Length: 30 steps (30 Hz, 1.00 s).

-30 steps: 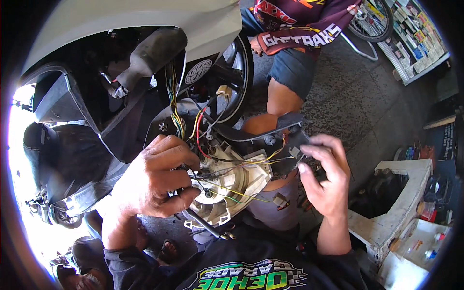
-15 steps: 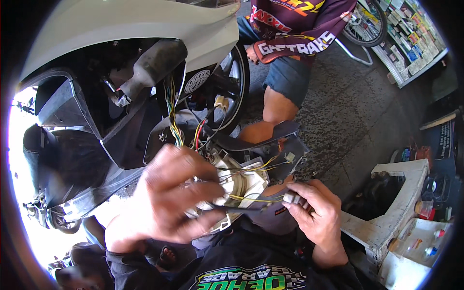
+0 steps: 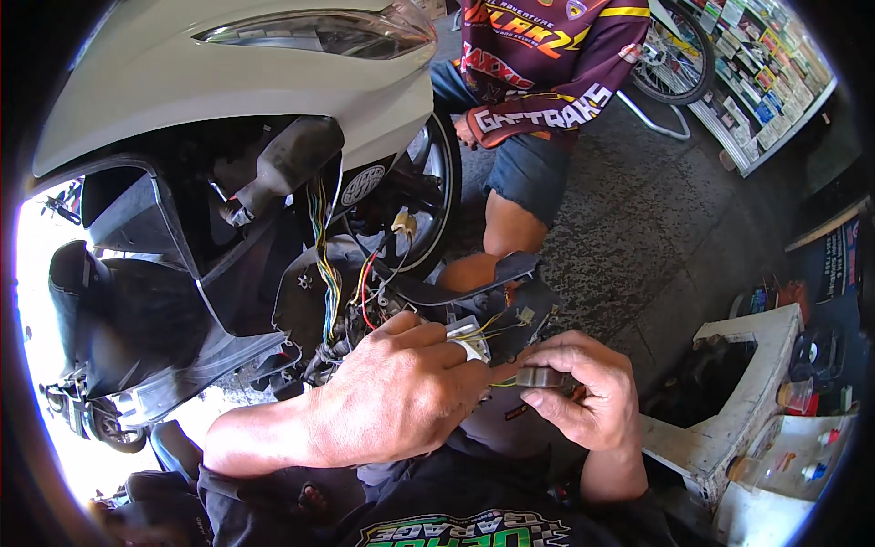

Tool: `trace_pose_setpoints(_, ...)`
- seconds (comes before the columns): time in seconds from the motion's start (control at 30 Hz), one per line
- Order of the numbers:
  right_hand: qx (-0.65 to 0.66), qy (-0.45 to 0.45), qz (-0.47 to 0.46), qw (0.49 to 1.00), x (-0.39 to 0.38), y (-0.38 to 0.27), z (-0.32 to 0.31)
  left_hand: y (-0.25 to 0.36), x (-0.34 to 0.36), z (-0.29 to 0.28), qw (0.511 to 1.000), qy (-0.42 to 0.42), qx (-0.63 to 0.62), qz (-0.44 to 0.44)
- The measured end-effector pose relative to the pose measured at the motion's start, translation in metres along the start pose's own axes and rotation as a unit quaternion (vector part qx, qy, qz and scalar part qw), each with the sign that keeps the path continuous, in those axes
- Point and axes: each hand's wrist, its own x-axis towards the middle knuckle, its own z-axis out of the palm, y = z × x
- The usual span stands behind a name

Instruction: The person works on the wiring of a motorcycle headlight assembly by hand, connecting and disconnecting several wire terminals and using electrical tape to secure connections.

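My right hand (image 3: 583,387) pinches a greyish, block-shaped wire connector (image 3: 541,377) between thumb and fingers. A thin yellow-green wire runs from its left side toward my other hand. My left hand (image 3: 410,387) is closed, palm down, with its fingertips close to that connector. Whatever its fingers hold is hidden behind the hand. Beyond the knuckles shows a piece of a white plastic housing (image 3: 468,339), mostly covered by my left hand. Yellow and dark wires with a small pale plug (image 3: 526,315) lie past it.
A motorbike's white front panel (image 3: 246,82) fills the upper left, with a bundle of coloured wires (image 3: 321,264) hanging below. A black-rimmed wheel (image 3: 447,182) is behind it. Another person (image 3: 533,118) crouches opposite. A worn white stand (image 3: 729,410) stands at right, near a display case (image 3: 766,82).
My left hand has moved right and down toward the connector, covering most of the white housing. My right hand has shifted slightly left, still holding the connector. The view has shifted a little.
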Motion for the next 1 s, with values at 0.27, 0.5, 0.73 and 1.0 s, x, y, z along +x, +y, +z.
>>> trace_pose_setpoints(0.27, 0.026, -0.084, 0.002, 0.996, 0.011, -0.003, -0.002, -0.002, 0.006, -0.001, 0.999, -0.02, -0.037, 0.009)
trace_pose_setpoints(0.5, 0.007, -0.024, -0.048, 0.999, 0.024, -0.011, 0.008, -0.006, 0.002, 0.004, 0.98, -0.013, -0.181, -0.081)
trace_pose_setpoints(0.73, 0.012, -0.011, -0.053, 0.998, 0.025, -0.003, 0.01, -0.01, 0.007, 0.001, 0.922, -0.023, -0.372, -0.105)
trace_pose_setpoints(1.0, 0.228, 0.112, 0.055, 0.966, -0.014, 0.019, 0.033, -0.001, 0.011, 0.015, 0.944, 0.055, -0.298, -0.129)
